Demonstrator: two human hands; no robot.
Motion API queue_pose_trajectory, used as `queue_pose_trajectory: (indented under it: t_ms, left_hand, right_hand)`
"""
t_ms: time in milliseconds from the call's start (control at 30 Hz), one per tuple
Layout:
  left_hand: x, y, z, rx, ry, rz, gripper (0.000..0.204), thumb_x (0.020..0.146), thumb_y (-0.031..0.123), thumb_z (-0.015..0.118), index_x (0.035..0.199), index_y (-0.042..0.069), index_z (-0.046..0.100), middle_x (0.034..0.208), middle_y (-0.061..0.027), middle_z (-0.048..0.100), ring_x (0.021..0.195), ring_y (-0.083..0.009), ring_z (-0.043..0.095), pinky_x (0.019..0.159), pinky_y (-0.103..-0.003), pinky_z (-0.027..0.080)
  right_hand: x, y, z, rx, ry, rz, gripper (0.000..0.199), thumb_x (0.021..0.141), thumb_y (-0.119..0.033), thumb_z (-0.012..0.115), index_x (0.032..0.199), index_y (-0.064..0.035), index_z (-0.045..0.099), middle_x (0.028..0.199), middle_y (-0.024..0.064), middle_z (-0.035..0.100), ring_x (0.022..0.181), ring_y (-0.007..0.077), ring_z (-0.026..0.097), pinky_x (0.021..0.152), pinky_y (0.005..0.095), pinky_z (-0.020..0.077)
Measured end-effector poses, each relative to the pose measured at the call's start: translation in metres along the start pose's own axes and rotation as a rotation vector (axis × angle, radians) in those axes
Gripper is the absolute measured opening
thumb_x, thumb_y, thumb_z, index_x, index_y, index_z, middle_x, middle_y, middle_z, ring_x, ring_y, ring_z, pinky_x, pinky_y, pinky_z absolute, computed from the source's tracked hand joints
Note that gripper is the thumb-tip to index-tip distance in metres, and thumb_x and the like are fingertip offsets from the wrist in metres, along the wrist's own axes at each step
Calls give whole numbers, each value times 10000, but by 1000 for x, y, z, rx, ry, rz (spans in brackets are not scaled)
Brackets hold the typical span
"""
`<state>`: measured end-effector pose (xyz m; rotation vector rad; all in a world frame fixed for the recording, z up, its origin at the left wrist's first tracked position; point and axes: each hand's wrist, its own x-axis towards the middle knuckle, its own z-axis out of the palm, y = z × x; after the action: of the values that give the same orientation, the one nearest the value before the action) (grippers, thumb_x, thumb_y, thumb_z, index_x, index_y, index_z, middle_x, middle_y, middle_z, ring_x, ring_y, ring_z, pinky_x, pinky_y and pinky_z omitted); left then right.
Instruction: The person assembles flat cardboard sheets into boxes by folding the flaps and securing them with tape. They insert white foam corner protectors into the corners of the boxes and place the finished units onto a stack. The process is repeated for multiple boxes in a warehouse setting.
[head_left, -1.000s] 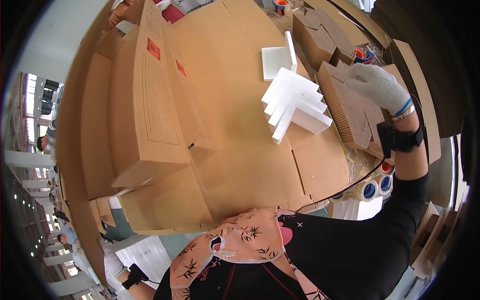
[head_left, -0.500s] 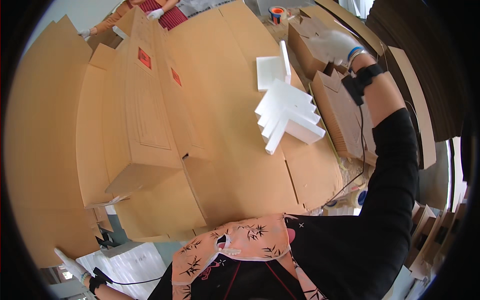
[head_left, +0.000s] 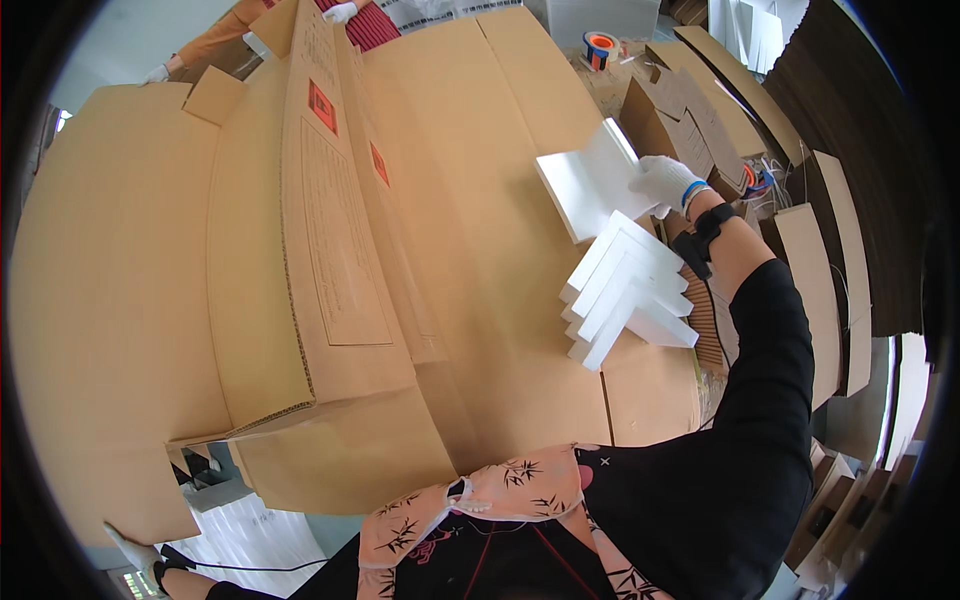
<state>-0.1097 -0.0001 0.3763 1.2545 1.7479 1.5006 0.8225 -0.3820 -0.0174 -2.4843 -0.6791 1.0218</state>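
Observation:
My right hand, in a white glove, grips the edge of a white foam corner piece, which looks L-shaped and tilted. Just nearer to me, several similar white foam corner pieces sit nested in a stack on the cardboard. At the lower left, my gloved left hand lies with fingers stretched out at the bottom edge of a large cardboard flap. That flap belongs to a big open carton with red labels, lying across the work surface.
Across the carton, another person's gloved hand rests near its far end. Folded brown boxes line the right side. A roll of orange tape sits at the back. Tall stacked cardboard stands far right; white wrapped material lies below left.
My right hand has come down from above the boxes on the right to the foam corner piece and gripped it. That piece has turned. My left hand stays at the flap; the whole view has shifted.

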Motion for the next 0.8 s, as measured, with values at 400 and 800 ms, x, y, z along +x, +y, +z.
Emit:
queue_pose_trajectory:
  t_ms: [400, 800]
  left_hand:
    - [-1, -184, -16, 265, 41, -374, 516, 923, 511, 603, 1252, 115, 573, 1113, -111, 646, 924, -251, 642, 703, -370, 539]
    - [-128, -393, 2, -120, -424, -565, 615, 997, 530, 390, 1392, 63, 453, 1330, -112, 530, 1110, -239, 549, 857, -351, 502]
  right_hand:
    - [-61, 63, 41, -219, -30, -215, 321, 869, -182, 659, 1153, -34, 682, 1009, 147, 730, 945, 254, 681, 865, 358, 530]
    - [-236, 64, 31, 512, 789, -233, 282, 895, -83, 621, 1158, -1, 678, 1098, 65, 703, 1021, 157, 647, 896, 269, 505]
